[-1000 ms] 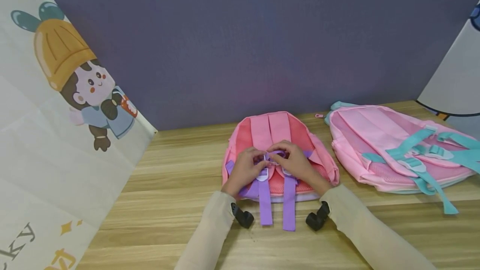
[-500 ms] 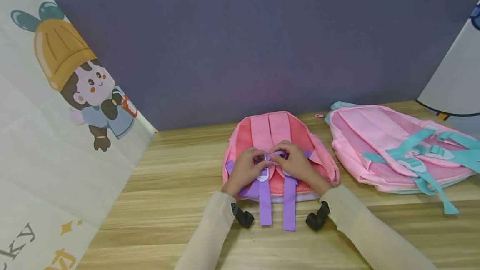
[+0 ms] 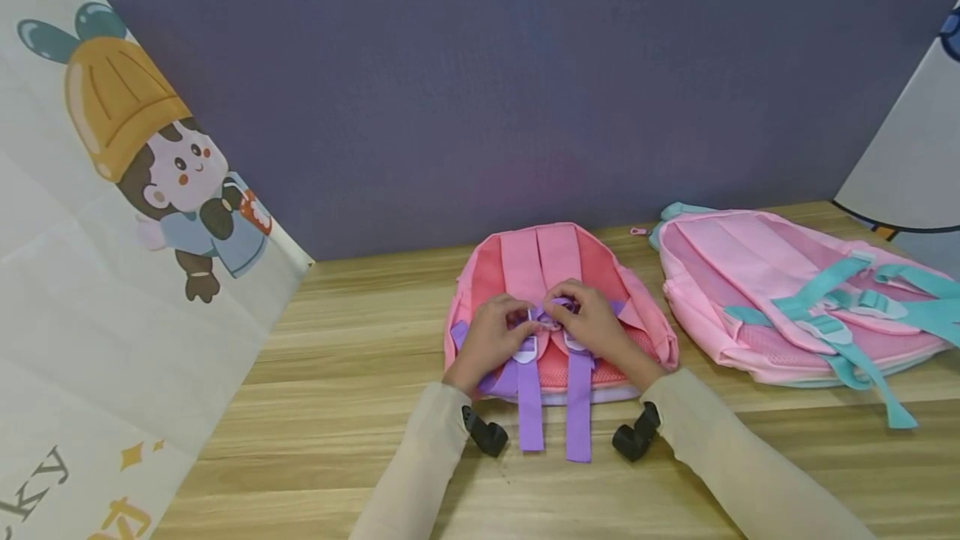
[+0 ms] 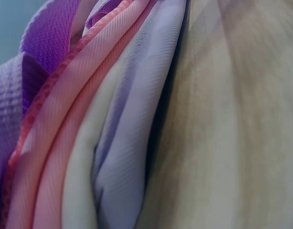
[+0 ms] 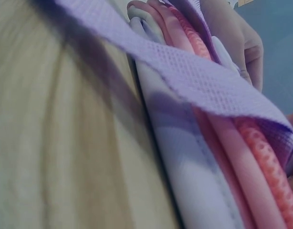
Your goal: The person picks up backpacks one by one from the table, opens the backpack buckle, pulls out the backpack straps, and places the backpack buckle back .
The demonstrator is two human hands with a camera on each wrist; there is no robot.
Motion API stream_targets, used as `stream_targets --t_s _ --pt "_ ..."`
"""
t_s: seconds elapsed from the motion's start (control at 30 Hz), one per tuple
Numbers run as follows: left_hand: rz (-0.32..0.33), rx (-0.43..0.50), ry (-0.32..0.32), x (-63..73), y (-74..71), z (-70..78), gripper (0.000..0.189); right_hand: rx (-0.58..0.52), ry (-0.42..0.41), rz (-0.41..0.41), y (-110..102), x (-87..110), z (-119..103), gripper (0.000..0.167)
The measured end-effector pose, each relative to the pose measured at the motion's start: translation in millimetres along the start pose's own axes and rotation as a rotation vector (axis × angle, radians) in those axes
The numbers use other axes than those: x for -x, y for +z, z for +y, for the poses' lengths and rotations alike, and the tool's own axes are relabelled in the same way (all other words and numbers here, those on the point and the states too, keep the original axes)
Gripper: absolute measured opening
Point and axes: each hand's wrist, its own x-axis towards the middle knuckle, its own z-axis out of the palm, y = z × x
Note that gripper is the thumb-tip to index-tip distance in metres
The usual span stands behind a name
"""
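Observation:
A coral-pink backpack point(image 3: 540, 261) lies on the table with its shoulder-strap side up. Across its middle runs a purple webbing strap point(image 3: 617, 307) with a pale buckle, mostly covered by fingers. My left hand point(image 3: 489, 342) pinches the strap by the buckle from the left; in the right wrist view the left hand point(image 5: 227, 33) shows beyond the bag's edge. From the right, my right hand point(image 3: 596, 325) pinches the same strap between thumb and fingers. Two purple strap tails point(image 3: 578, 415) hang toward the front, below white adjuster buckles point(image 3: 527, 348).
A larger light-pink backpack point(image 3: 750, 290) with teal straps point(image 3: 825, 282) lies to the right on the wooden table point(image 3: 315, 407). Behind stands a dark blue-grey panel point(image 3: 480, 90). A white printed sheet point(image 3: 90, 323) borders the left.
My right fingertips have shifted slightly over the purple strap, and the loop there has changed shape a little. My left hand and both backpacks have hardly moved.

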Motion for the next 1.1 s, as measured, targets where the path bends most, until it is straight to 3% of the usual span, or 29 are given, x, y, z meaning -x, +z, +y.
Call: stream_targets --t_s 0.17,0.3,0.4,0.6,0.83,1.1 --pt "-0.001 0.003 -0.013 0.2 0.1 0.2 0.024 -0.025 0.047 0.006 0 -0.9 1 0.007" --pt "0.001 0.002 -0.012 0.2 0.4 0.1 0.024 -0.011 0.056 -0.002 -5 1.4 -20 0.007" --pt "0.000 0.002 -0.012 0.0 0.1 0.2 0.024 -0.010 0.063 -0.004 -6 1.7 -24 0.007" --pt "-0.009 0.004 -0.015 0.2 -1.2 0.6 0.023 -0.041 0.052 0.003 -1 -1.2 0 0.007" --pt "-0.012 0.008 -0.020 0.3 -0.1 -0.4 0.023 -0.112 -0.006 -0.035 -1 -1.2 3 0.012" --pt "-0.008 0.001 -0.026 0.2 0.6 -1.0 0.025 -0.069 -0.039 -0.067 0 0.5 4 0.017"
